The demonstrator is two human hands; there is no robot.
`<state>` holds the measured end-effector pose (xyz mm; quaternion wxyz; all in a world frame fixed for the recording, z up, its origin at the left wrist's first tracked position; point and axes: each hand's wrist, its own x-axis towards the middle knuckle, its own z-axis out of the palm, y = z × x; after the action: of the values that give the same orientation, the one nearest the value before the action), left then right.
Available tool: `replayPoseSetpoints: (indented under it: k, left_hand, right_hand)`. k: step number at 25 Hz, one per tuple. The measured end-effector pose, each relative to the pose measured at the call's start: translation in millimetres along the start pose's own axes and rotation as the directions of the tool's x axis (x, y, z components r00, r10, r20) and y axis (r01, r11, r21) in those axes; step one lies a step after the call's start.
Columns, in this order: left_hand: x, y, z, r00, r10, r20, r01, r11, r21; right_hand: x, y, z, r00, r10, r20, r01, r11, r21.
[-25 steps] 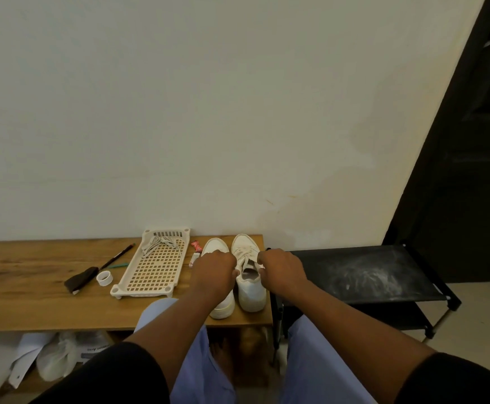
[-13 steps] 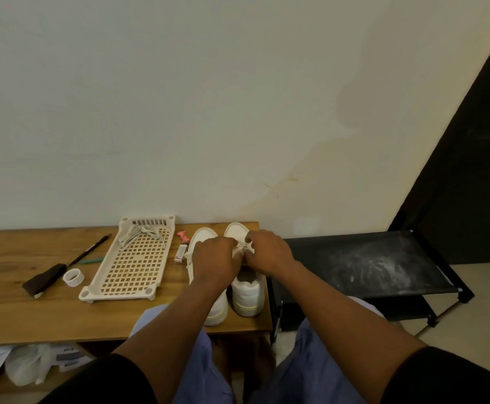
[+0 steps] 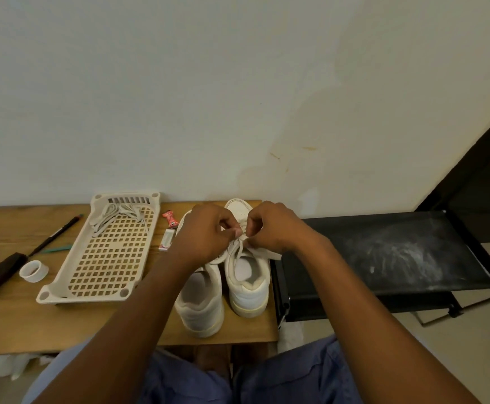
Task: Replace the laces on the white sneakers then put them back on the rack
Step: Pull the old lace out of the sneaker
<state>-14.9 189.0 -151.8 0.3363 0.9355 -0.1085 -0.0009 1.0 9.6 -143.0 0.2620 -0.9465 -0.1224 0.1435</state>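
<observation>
Two hands, my left hand [image 3: 205, 237] and right hand [image 3: 273, 228], are pinching the lace [image 3: 239, 247] on the right sneaker [image 3: 248, 284], hiding its front. Old laces [image 3: 115, 214] are lying in the tray [image 3: 100, 295] on the bench [image 3: 7, 319].

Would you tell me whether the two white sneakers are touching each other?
Cannot tell. In the head view the left sneaker and right sneaker sit side by side, with only a dark shadow line between them.

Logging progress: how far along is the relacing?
Done: a loose set of laces lies in the plastic tray. In hand: left hand and right hand pinch the lace on the right sneaker. Left: the left sneaker, lacing hidden; both sneakers to the black rack.
</observation>
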Motion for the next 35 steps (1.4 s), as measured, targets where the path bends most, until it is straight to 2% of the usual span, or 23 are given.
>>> replayPoseSetpoints:
  k: [2,5,9,12,15,17,18,21,23,27,31,33,35]
  left_hand:
    - [0.4,0.0,3.8,1.0,0.018,-0.012,-0.018,1.0,0.001]
    - [-2.3,0.2,7.6,0.999,0.028,-0.037,-0.028,1.0,0.007]
    - [-2.8,4.7,1.8,0.987,-0.058,-0.15,0.019,0.967,-0.254]
    - [0.0,11.7,-9.9,0.956,-0.043,-0.292,-0.063,0.936,-0.345]
    - [3.6,17.1,-19.9,0.924,-0.073,-0.376,-0.146,0.84,-0.522]
    - [5.5,15.0,-23.7,0.907,-0.11,-0.406,-0.152,0.815,-0.559]
    - [6.6,11.0,-23.4,0.905,-0.122,-0.409,-0.13,0.834,-0.537]
    - [8.4,-6.6,-15.2,0.928,-0.146,-0.344,0.055,0.964,-0.262]
    - [7.7,-12.9,-7.9,0.952,-0.169,-0.255,0.135,0.98,-0.144]
    - [5.0,-14.5,-3.8,0.98,-0.14,-0.14,0.128,0.987,-0.093]
    - [2.9,-18.0,-5.8,0.994,-0.07,0.082,0.073,0.997,-0.026]
    - [2.5,-16.8,-7.9,0.99,-0.078,0.118,0.08,0.997,-0.011]
    - [2.8,-14.8,-10.4,0.992,-0.072,0.102,0.076,0.997,-0.033]
  right_hand:
    - [1.7,-1.3,-1.3,1.0,-0.021,-0.004,0.021,0.999,-0.047]
    - [1.3,3.4,-3.9,1.0,-0.01,0.001,0.01,1.0,0.017]
    - [-1.2,13.5,-5.0,0.999,0.027,0.037,-0.032,0.991,0.132]
    - [-0.8,14.5,-3.3,0.999,-0.027,0.018,0.023,0.982,0.189]
    - [1.7,13.1,-1.1,0.995,-0.095,0.027,0.083,0.958,0.276]
    - [3.4,13.3,0.6,0.994,-0.099,0.035,0.085,0.953,0.291]
    - [4.6,14.1,1.9,0.995,-0.098,0.027,0.086,0.954,0.287]
    - [7.4,16.9,4.3,0.992,-0.127,0.004,0.12,0.945,0.304]
    - [8.9,17.4,5.5,0.987,-0.159,0.003,0.147,0.919,0.365]
    - [13.9,18.2,10.5,0.983,-0.134,-0.123,0.171,0.911,0.375]
    - [10.6,15.8,8.2,0.954,-0.134,-0.269,0.223,0.916,0.334]
    - [5.9,10.4,-1.2,0.932,-0.138,-0.336,0.295,0.827,0.478]
    - [1.3,4.9,-11.1,0.916,-0.089,-0.39,0.349,0.655,0.67]
